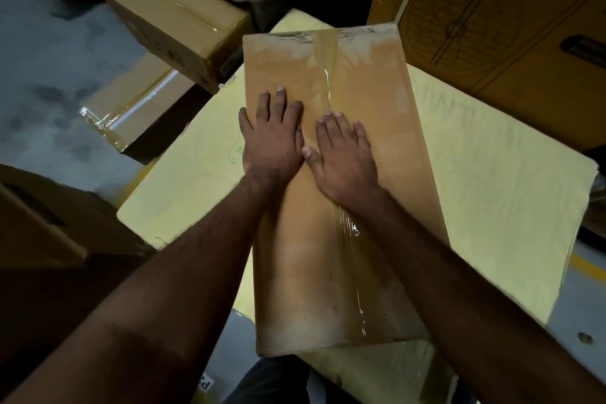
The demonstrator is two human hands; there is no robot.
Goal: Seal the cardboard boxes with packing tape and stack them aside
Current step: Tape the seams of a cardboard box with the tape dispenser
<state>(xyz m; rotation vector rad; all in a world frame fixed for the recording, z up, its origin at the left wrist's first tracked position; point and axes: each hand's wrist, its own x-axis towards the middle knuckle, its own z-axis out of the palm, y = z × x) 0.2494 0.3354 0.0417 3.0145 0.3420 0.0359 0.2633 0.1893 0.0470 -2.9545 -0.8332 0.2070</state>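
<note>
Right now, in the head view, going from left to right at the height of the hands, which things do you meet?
Taped box on the floor → left hand → right hand → tape strip on the cardboard box → yellow sheet.

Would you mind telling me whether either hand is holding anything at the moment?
Nothing is held: the left hand and right hand lie flat on the cardboard box.

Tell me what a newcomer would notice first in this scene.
First, the two hands: the left hand and right hand lie flat side by side on the long cardboard box at the centre, pressing along its strip of clear packing tape. The box rests on a pale yellow slab. At upper left, two taped boxes are piled on the grey floor.
</note>
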